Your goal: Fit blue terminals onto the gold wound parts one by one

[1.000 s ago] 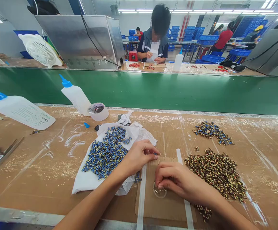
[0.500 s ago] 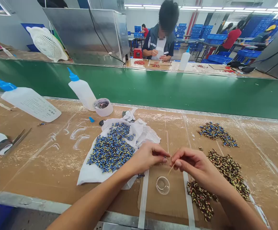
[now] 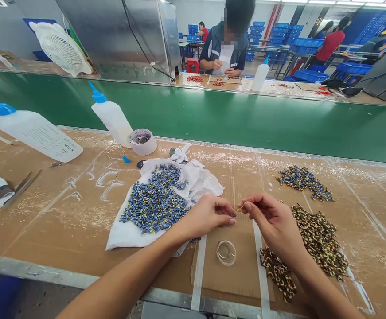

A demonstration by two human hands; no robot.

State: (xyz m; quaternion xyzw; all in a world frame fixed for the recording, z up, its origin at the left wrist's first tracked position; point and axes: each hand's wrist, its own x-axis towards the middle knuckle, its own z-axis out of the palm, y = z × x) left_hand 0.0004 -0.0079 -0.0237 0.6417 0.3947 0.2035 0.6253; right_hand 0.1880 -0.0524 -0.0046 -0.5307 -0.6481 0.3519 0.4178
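Note:
My left hand [image 3: 211, 215] pinches a small blue piece [image 3: 233, 215] between thumb and fingertips. A thin wooden stick [image 3: 239, 209] is held in my right hand [image 3: 266, 216], its tip at the blue piece. Below both hands stands a small clear cup [image 3: 226, 253] on a taped cardboard sheet [image 3: 229, 281]. Left of my left hand, a heap of small blue-and-yellow pieces [image 3: 156, 199] lies on a white cloth [image 3: 121, 239]. Beside my right forearm are a pile of dark-and-yellow pieces [image 3: 315, 241] and, farther back, a smaller blue pile [image 3: 306, 181].
Two white squeeze bottles with blue nozzles, one lying [image 3: 38, 135] and one leaning [image 3: 111, 117], are at the left by a tape roll [image 3: 142, 142]. Tweezers [image 3: 23, 188] lie at far left. Beyond the green belt [image 3: 212, 122] a person [image 3: 226, 48] works.
My right hand has turned and lifted the stick from pointing down near the cup to touching the piece at my left fingertips. The view has tilted slightly downward.

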